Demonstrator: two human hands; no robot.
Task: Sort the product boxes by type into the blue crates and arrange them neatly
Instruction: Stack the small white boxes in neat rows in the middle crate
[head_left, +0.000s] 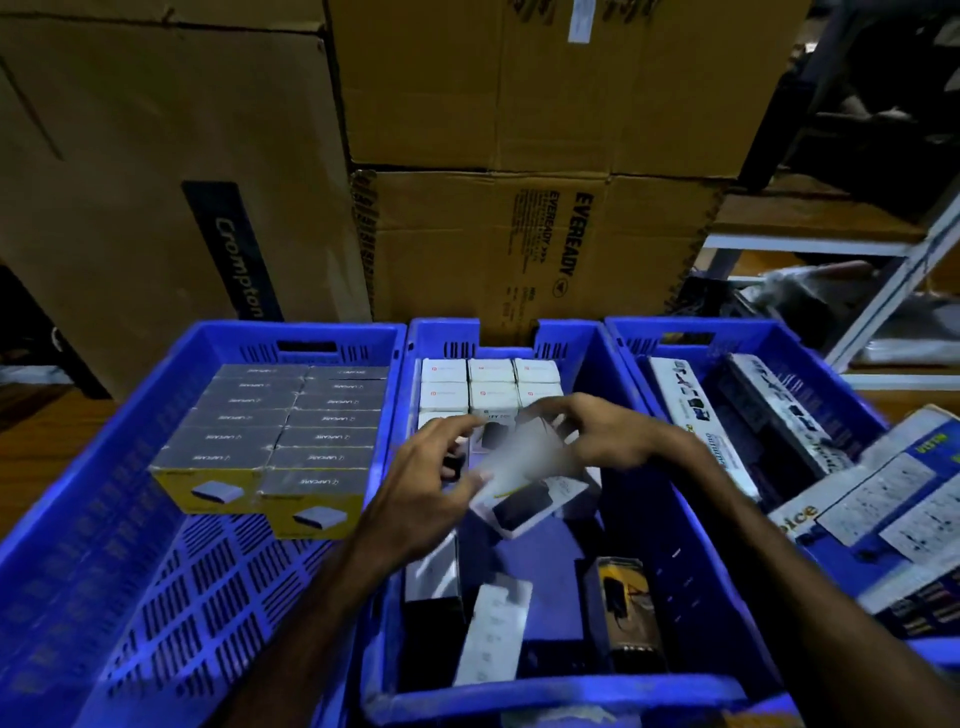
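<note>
Three blue crates stand side by side. The left crate (130, 467) holds two neat rows of grey-topped, yellow-fronted boxes (270, 431). In the middle crate (649, 519), small white boxes (491, 382) line the far end, and loose boxes lie nearer me: a white one (493, 629), a black-and-yellow one (626, 603) and a dark one (434, 587). Over this crate both my hands hold a blurred white box (519, 457), my left hand (431, 478) at its left side and my right hand (602, 436) at its upper right. The right crate (639, 353) holds long printed boxes (769, 410).
Large cardboard cartons (519, 234) are stacked right behind the crates, one more (130, 182) at the left. A white metal shelf frame (893, 280) stands at the right. More printed boxes (893, 499) lie tilted over the right crate's near end.
</note>
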